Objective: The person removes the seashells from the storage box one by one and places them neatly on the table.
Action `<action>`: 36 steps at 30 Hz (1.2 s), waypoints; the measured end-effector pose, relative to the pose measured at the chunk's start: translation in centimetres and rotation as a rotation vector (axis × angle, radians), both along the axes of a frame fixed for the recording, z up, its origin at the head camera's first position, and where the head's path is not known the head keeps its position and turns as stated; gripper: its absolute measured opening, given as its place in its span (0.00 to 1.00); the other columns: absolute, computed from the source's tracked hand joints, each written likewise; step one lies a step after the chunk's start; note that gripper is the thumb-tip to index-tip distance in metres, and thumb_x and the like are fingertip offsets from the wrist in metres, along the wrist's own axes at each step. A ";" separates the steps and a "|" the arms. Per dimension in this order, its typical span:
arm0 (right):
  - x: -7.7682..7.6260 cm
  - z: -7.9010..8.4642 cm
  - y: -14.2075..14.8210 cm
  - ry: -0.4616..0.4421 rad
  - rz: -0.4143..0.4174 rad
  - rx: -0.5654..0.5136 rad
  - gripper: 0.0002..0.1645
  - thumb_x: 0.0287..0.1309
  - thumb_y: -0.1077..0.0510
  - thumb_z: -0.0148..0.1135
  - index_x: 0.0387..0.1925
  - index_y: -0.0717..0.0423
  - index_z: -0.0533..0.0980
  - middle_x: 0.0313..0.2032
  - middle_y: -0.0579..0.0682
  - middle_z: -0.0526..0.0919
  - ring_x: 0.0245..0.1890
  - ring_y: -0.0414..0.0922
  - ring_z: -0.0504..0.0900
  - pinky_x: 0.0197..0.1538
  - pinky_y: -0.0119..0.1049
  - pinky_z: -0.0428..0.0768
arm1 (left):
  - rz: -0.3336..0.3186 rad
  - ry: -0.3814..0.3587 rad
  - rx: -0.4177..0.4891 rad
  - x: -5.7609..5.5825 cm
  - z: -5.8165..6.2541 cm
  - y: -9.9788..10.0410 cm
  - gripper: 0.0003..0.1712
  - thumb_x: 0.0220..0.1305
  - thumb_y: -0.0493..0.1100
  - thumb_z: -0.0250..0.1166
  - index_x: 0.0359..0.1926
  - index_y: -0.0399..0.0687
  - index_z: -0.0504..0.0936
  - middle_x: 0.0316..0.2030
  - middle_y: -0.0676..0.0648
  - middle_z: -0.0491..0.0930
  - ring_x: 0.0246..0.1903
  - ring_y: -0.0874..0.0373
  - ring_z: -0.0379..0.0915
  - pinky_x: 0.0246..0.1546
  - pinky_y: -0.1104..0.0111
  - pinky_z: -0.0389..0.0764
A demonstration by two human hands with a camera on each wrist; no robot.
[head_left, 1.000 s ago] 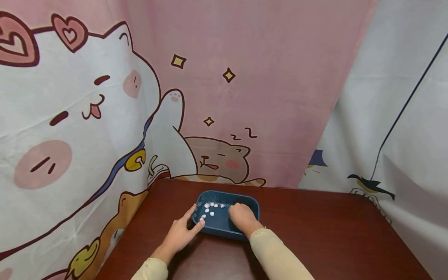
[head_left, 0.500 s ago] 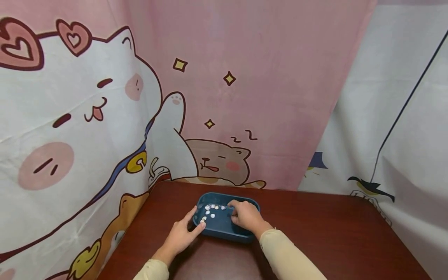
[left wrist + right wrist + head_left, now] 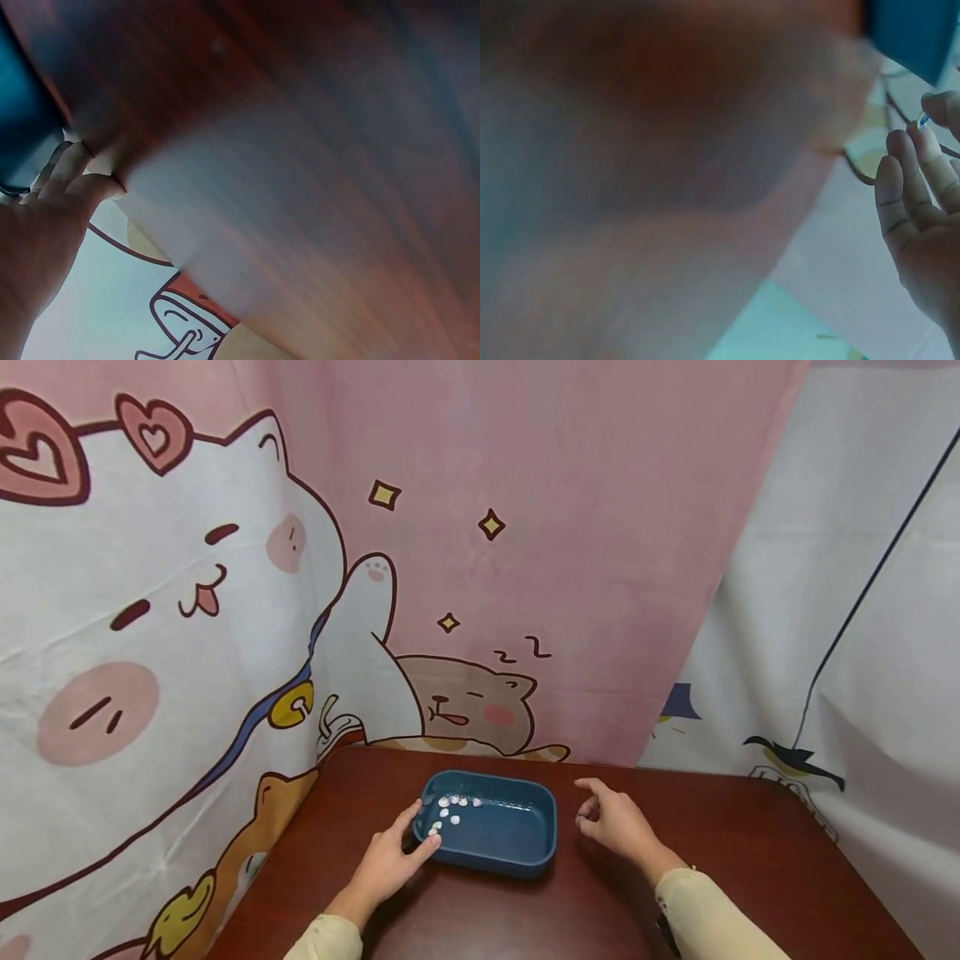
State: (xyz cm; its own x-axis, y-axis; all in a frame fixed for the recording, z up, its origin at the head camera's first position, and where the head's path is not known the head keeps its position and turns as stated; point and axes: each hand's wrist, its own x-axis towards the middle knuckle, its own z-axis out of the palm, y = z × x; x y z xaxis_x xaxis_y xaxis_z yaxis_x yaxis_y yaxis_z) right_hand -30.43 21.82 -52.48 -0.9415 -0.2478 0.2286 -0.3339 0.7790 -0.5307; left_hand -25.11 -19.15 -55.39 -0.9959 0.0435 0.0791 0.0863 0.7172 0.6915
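Note:
A dark blue, rounded rectangular tray stands on the table. Several small, pale, roundish pieces lie in its left part, some in a row along the back. At the tray's left end my left hand rests against the rim, thumb at the front corner and straight fingers along the side. My right hand is over the table, right of the tray, with its index finger extended in the head view. Between its thumb and a fingertip it pinches a small white-and-blue piece, mostly covered by the fingers.
The dark red-brown table runs out to both sides and toward the front. A cloth curtain with cartoon cats hangs right behind the table's back edge and along its left side.
My right hand has lifted out of the tray and moved right, past its right end, with a small piece pinched. The left hand has stayed at the tray's left end.

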 end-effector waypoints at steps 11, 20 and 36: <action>1.3 -3.4 -1.0 0.006 0.117 0.141 0.31 0.54 0.62 0.80 0.60 0.52 0.80 0.31 0.35 0.87 0.30 0.29 0.81 0.37 0.34 0.80 | -0.020 -0.006 0.026 0.1 0.1 0.2 0.48 0.69 0.68 0.70 0.82 0.57 0.65 0.70 0.35 0.79 0.67 0.39 0.81 0.65 0.38 0.79; 1.6 -3.2 -0.9 0.010 0.061 0.150 0.25 0.53 0.60 0.83 0.53 0.52 0.84 0.31 0.35 0.88 0.32 0.33 0.85 0.40 0.41 0.84 | -0.019 0.006 0.025 0.0 0.0 0.2 0.49 0.68 0.68 0.70 0.82 0.57 0.65 0.70 0.36 0.79 0.67 0.40 0.81 0.65 0.39 0.79; 1.8 -3.3 -1.0 0.004 0.070 0.153 0.20 0.55 0.58 0.82 0.49 0.51 0.86 0.33 0.38 0.92 0.36 0.37 0.89 0.43 0.44 0.86 | -0.016 0.003 0.016 0.2 0.2 0.2 0.48 0.69 0.68 0.70 0.82 0.57 0.65 0.71 0.36 0.78 0.67 0.41 0.81 0.66 0.39 0.79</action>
State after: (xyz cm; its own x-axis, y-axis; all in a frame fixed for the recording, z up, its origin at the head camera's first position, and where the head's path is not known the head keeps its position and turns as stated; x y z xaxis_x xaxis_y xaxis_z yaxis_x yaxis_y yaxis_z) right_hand -28.59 20.85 -55.79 -0.9196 -0.3454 0.1872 -0.3926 0.8252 -0.4061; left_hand -24.96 -18.98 -55.19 -0.9949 0.0580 0.0826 0.0994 0.7049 0.7024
